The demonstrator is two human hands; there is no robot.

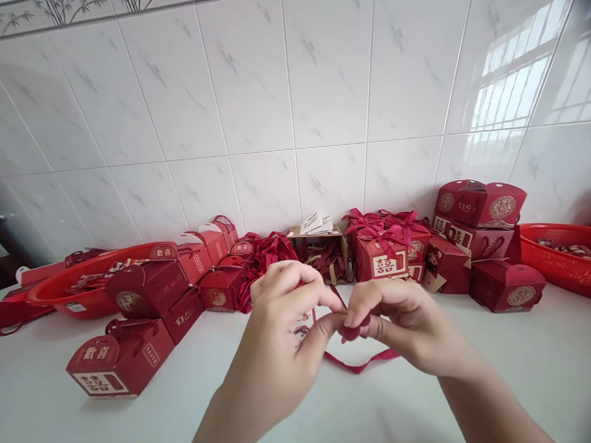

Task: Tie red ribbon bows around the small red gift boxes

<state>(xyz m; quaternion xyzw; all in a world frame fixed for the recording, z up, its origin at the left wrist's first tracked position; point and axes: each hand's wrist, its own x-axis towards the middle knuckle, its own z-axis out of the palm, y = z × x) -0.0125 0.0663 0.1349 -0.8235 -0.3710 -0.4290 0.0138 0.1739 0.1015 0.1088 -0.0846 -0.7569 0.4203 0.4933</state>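
Observation:
A dark red ribbon [356,367] is pinched between both hands in the middle of the view, and a length of it loops down towards the white table. My left hand [289,331] holds the ribbon between thumb and index finger. Close against it, my right hand [400,321] pinches a small folded part of the same ribbon. Behind my left hand, a white printed panel [305,323] with a dark and red figure shows in part; the rest of that object is hidden by the hands.
Red gift boxes [120,357] stand at the left; more boxes [508,285] are stacked at the right. Bow-topped boxes [384,257], a ribbon pile [272,248] and an open carton [345,245] line the tiled wall. Red baskets [568,263] flank them.

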